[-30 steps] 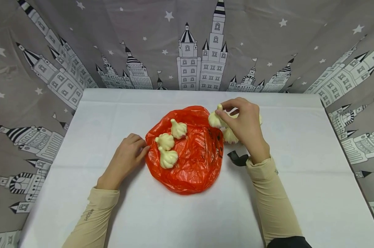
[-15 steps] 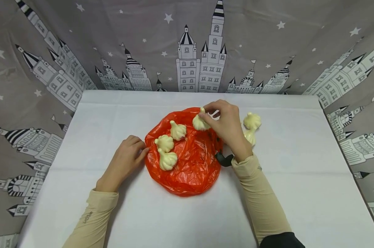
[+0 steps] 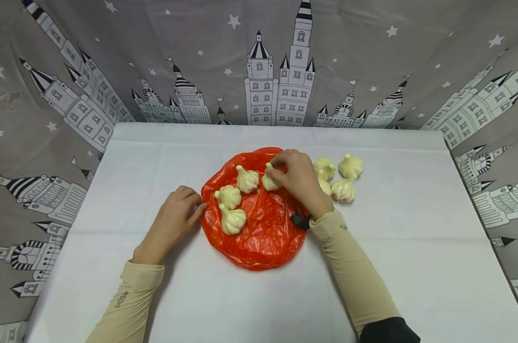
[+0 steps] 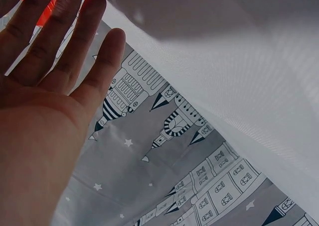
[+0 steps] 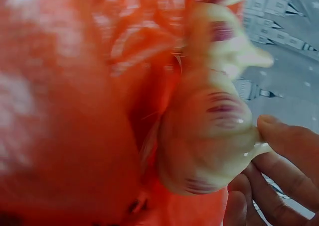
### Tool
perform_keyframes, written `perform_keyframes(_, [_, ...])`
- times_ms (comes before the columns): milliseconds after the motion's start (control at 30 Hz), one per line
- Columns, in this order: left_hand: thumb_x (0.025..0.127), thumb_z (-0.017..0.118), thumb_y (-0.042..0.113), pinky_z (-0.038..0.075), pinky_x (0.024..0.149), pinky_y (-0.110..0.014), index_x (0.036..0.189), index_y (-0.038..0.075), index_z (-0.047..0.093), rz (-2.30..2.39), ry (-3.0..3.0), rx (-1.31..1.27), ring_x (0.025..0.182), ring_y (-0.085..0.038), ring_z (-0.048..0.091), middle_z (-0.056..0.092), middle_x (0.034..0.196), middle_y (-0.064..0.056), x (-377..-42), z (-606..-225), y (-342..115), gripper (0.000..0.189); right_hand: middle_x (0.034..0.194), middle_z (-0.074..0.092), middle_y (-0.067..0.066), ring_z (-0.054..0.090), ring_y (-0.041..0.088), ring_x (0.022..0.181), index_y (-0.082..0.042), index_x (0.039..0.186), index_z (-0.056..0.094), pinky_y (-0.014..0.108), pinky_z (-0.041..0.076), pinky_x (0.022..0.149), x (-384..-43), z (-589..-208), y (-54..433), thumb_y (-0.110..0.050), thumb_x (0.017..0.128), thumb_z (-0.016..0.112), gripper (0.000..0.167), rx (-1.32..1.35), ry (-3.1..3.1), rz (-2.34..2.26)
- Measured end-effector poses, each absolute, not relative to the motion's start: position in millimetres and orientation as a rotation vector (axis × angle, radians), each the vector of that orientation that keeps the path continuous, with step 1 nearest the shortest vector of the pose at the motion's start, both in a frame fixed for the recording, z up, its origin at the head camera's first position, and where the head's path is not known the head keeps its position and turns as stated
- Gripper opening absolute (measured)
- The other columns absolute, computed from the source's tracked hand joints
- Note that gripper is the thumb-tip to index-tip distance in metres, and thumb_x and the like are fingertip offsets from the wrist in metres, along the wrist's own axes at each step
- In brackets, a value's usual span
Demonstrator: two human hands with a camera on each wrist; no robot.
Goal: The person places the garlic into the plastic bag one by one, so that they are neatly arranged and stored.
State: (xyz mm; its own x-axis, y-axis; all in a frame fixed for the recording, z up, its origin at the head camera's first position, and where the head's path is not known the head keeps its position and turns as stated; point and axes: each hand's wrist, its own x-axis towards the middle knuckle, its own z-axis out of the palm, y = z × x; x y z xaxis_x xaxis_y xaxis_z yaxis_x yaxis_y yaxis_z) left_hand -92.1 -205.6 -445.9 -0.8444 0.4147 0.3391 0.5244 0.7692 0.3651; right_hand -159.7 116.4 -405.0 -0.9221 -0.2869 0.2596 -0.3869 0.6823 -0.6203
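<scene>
A red plastic bag (image 3: 263,238) lies spread in a rounded shape on the white table. Three pale garlic bulbs (image 3: 233,220) rest on its left part. My right hand (image 3: 299,178) pinches another garlic bulb (image 3: 269,181) by its stem, over the bag's upper part. In the right wrist view this held bulb (image 5: 204,136) shows purple streaks, and thumb and fingertips meet at its stem. At the bag's left edge is my left hand (image 3: 175,219), its fingertips touching the plastic. The left wrist view shows its fingers (image 4: 102,61) fairly straight and spread.
Several more garlic bulbs (image 3: 343,189) lie on the table right of the bag, partly behind my right hand. A black curved piece (image 3: 300,221) sticks out at the right wrist. Behind the table (image 3: 413,190) hangs a grey curtain (image 3: 361,57) printed with castles and stars.
My right hand has carried the garlic bulb leftward from the bag's right edge and lowered it beside the other bulbs on the bag. The left hand has stayed in place.
</scene>
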Motion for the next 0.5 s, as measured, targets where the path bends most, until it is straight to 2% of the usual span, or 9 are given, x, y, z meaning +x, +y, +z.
perform_keyframes(300, [0.09,0.077,0.003,0.053,0.083,-0.05,0.079,0.002,0.069,-0.664,-2.719,-0.74,0.091,-0.033,0.062,0.068,0.085,-0.012,-92.3,-447.0,-205.7,0.015,0.098,0.078,0.009,0.069,0.027,0.095,-0.005,0.102,0.081,0.042,0.055,0.088,-161.3,-411.4,114.8,-0.025,0.093,0.082,0.022,0.562,-2.767,1.043])
perform_keyframes(500, [0.09,0.077,0.002,0.053,0.082,-0.05,0.079,0.002,0.069,-0.663,-2.71,-0.744,0.09,-0.033,0.062,0.068,0.084,-0.012,-92.9,-448.0,-206.2,0.014,0.098,0.077,0.009,0.068,0.025,0.093,-0.006,0.104,0.081,0.04,0.054,0.084,-158.7,-401.4,119.1,-0.029,0.093,0.082,0.025,0.549,-2.728,1.044])
